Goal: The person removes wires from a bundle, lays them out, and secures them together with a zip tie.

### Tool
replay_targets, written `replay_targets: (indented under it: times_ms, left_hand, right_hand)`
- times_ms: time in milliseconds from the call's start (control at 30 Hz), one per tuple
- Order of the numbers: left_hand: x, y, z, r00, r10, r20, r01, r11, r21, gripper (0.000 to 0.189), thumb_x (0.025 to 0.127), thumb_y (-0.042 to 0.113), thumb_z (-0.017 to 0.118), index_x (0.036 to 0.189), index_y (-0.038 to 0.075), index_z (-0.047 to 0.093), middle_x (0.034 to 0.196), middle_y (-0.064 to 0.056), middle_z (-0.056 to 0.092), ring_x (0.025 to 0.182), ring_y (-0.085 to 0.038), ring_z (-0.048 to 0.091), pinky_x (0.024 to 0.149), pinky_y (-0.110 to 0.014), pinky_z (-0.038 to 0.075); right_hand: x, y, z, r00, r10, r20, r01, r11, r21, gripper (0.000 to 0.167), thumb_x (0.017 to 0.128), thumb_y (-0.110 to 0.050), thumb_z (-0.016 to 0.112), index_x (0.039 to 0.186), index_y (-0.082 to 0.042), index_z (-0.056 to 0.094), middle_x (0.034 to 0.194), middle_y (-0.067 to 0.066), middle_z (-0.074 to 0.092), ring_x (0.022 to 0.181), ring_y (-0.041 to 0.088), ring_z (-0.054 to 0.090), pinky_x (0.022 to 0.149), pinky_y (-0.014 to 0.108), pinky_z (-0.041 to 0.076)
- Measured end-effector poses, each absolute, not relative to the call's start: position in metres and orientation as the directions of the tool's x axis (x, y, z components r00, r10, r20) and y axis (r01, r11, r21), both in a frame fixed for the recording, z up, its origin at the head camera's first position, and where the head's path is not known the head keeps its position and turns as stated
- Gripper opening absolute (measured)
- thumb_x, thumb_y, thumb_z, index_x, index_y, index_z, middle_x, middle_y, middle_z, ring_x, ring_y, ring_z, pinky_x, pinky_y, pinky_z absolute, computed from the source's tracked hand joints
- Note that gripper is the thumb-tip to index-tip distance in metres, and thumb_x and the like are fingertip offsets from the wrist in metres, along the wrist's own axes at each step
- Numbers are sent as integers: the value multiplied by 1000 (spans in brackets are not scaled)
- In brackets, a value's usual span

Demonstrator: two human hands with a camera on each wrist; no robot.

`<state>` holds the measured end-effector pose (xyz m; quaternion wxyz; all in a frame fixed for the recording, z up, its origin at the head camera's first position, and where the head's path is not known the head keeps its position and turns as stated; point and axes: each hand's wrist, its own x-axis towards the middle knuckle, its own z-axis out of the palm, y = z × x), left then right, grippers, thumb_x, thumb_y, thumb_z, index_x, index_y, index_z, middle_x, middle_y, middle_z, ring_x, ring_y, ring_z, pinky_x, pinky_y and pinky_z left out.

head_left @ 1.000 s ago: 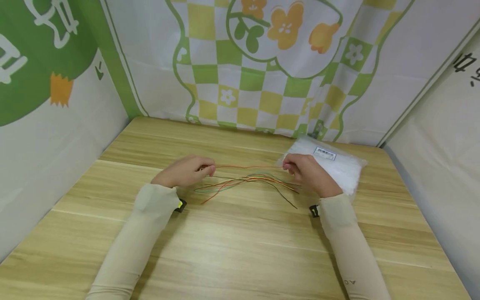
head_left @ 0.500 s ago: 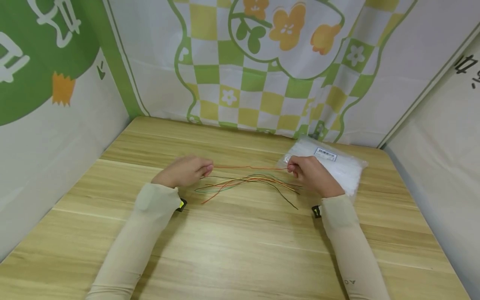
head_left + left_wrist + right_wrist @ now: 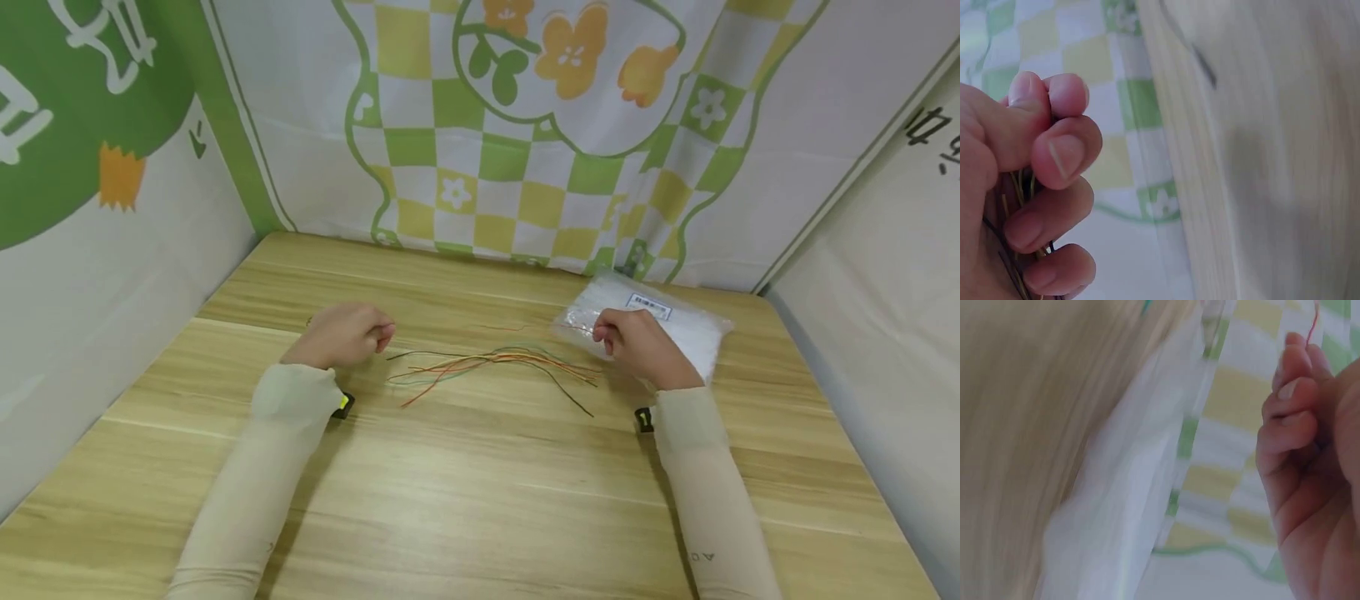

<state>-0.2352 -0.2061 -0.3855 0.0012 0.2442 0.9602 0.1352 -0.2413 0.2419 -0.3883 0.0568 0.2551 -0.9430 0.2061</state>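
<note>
In the head view my right hand (image 3: 645, 346) pinches the end of a thin red string (image 3: 1314, 324) between thumb and fingertips, over the edge of a clear plastic bag (image 3: 690, 337). The string trails left through the air, its far part faint. My left hand (image 3: 337, 335) stands apart to the left, fingers curled round a bunch of thin yellow and dark strings (image 3: 1020, 185), which show between the fingers in the left wrist view. Between the hands, a loose bundle of strings (image 3: 510, 358) in red, yellow, green and dark colours lies on the table.
The bag, filled with white material and bearing a barcode label (image 3: 649, 306), lies at the back right of the wooden table (image 3: 480, 500). A checked curtain (image 3: 495, 183) hangs along the back edge, with cloth walls on both sides.
My hands have moved apart, left hand leftward and right hand slightly rightward. The red string, earlier stretched between both hands, now trails from the right hand only.
</note>
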Motion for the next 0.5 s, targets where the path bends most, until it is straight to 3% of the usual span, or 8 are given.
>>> replay_targets:
  times_ms: [200, 367, 500]
  left_hand:
    - [-237, -210, -381, -874, 477, 89, 479, 820, 314, 37, 112, 23, 48, 84, 17, 72, 82, -1, 72, 66, -13, 54, 63, -33, 44]
    - [-236, -189, -379, -856, 507, 105, 510, 791, 337, 34, 112, 33, 52, 86, 17, 68, 74, 4, 63, 60, -11, 47, 60, -31, 40]
    - [-230, -167, -377, -837, 517, 178, 547, 785, 290, 25, 107, 41, 62, 94, 21, 70, 77, 7, 67, 66, -9, 58, 59, -30, 44]
  right_hand:
    - [-245, 251, -384, -879, -443, 178, -476, 780, -407, 19, 108, -9, 59, 95, -4, 72, 72, 0, 65, 69, 15, 57, 77, 39, 50]
    - [-241, 242, -376, -874, -453, 175, -481, 759, -438, 18, 108, -9, 59, 97, -4, 72, 74, 2, 67, 69, 16, 57, 76, 37, 49]
    - [-233, 234, -368, -856, -471, 212, -513, 734, -444, 17, 107, -8, 61, 94, -9, 72, 74, 2, 68, 66, 14, 56, 72, 34, 49]
